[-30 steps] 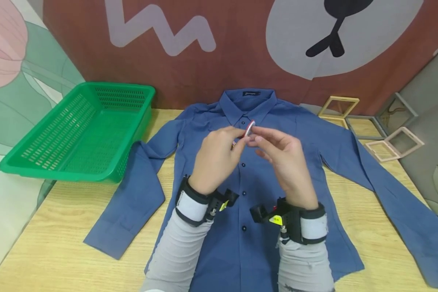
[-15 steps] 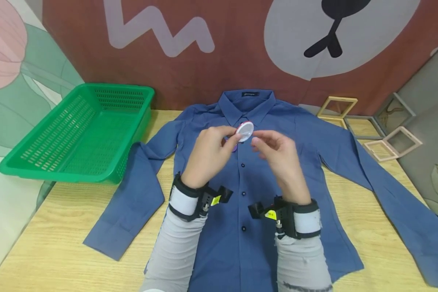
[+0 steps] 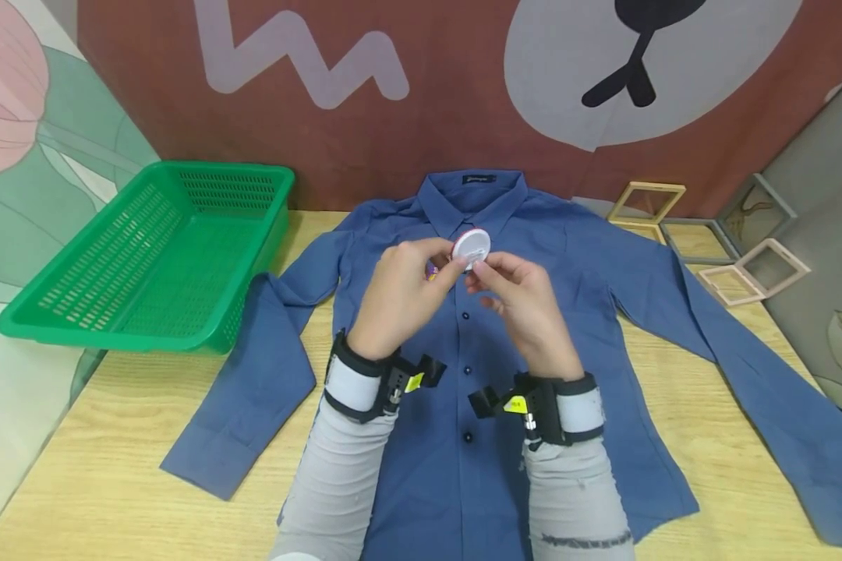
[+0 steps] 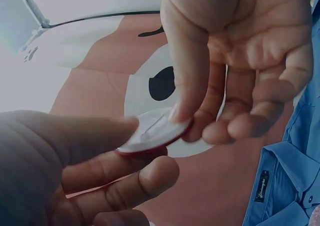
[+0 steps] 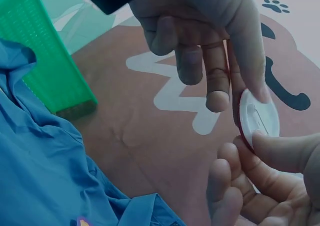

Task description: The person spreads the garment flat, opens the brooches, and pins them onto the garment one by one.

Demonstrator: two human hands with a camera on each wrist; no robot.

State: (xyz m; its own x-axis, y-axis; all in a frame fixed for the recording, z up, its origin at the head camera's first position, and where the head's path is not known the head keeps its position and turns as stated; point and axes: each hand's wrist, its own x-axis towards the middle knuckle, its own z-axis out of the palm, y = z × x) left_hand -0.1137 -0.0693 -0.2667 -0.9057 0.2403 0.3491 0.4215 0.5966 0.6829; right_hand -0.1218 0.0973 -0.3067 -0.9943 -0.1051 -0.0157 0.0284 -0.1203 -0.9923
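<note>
A round pin badge point(image 3: 472, 245) with a red rim is held above the shirt's upper front, its white back turned toward me. My left hand point(image 3: 403, 288) pinches its left edge between thumb and fingers. At the lower right edge, my right hand point(image 3: 529, 304) grips it too, thumb on the white back. A thin metal pin point(image 5: 261, 120) crosses that back in the right wrist view. Below lies a blue button-up shirt point(image 3: 407, 467), spread front up with its collar away from me. A small purple and yellow piece point(image 3: 431, 270) shows behind my left fingers, mostly hidden.
A green plastic basket point(image 3: 147, 339) stands at the back left, beside the shirt's folded sleeve. Small hinged frames point(image 3: 754, 273) stand at the back right. Behind the wooden table point(image 3: 98, 467) hangs a brown printed cloth point(image 3: 456, 93).
The badge has turned from nearly edge-on to showing its white back. My right hand came slightly away, then moved left and took hold of the badge's lower edge.
</note>
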